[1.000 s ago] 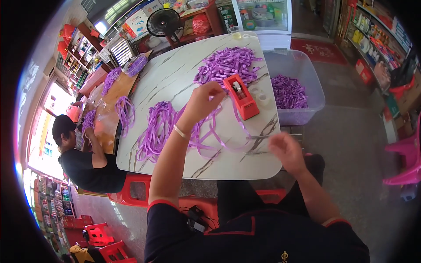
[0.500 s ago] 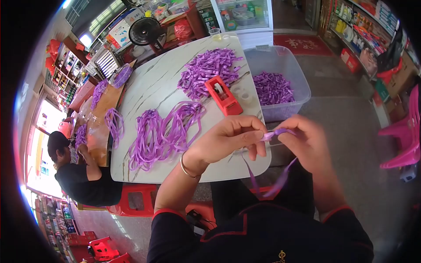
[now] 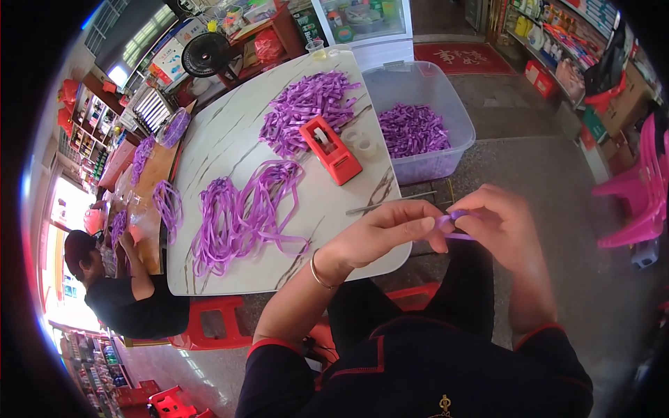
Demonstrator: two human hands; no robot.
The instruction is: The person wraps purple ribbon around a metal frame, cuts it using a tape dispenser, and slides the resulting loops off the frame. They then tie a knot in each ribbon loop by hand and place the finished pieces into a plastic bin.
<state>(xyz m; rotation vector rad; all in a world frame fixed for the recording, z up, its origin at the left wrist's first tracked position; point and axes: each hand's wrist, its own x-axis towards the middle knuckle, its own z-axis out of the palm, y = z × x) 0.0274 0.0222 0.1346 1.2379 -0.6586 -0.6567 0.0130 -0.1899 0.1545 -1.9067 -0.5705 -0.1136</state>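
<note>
In front of me, past the table's near right corner, my left hand and my right hand are close together. Both pinch a short purple ribbon between thumb and fingers. Part of the ribbon is bunched at the right fingertips, and a strand shows just below them; the fingers hide the rest. On the white marbled table lie long looped purple ribbons and a heap of short purple ribbon pieces. A red tape dispenser stands beside that heap, with clear tape rolls to its right.
A clear plastic bin with purple pieces stands against the table's right side. A thin rod juts past the table edge. At left, a person in black handles ribbons at a wooden table. Pink chairs stand at right.
My hands have shifted slightly right and closer together. The ribbon loop that hung below them is drawn up, no longer dangling. The whole view has turned a little.
</note>
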